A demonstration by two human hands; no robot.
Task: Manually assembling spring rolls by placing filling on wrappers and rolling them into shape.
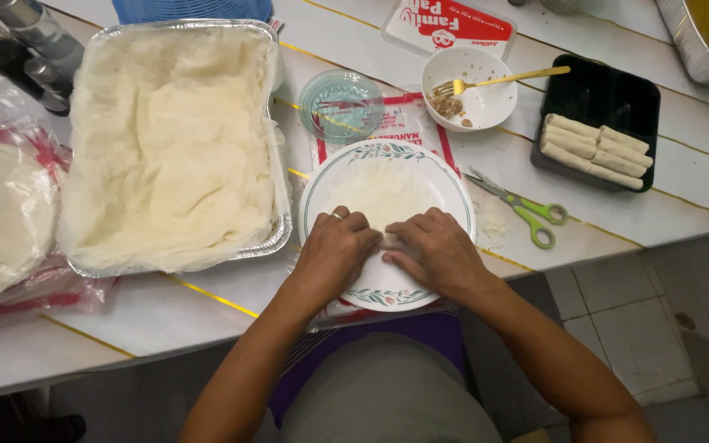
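Pressing down side by side at the centre of the frame, the left hand (334,246) and the right hand (436,250) are laid over the near edge of a thin white wrapper (383,193) spread on a floral-rimmed plate (453,184). The fingers of both hands are curled inward, knuckles up, and the grip of each is closed lightly on the folded edge of the wrapper; what lies under the fold is hidden by the fingers. The hands are kept touching at the fingertips, apparently so that the roll is held even along its length.

The plate is set right at the lower edge of the tabletop (207,303), directly in front of the body, so that both hands can work on it without stretching. A foil tray (268,238) heaped with separated wrappers is kept just left of the plate, within easy reach. A small glass dish (340,105) is placed just above the plate. A white bowl (486,102) holding a gold fork (494,82) and traces of brownish filling stands in the upper centre-right. Finished rolls (592,150) are lined up in a black tray (609,94) at the upper right, apart from the working plate. Green-handled scissors (527,209) lie just right of the plate. A bagged stack of round wrappers (2,217) rests at the far left.
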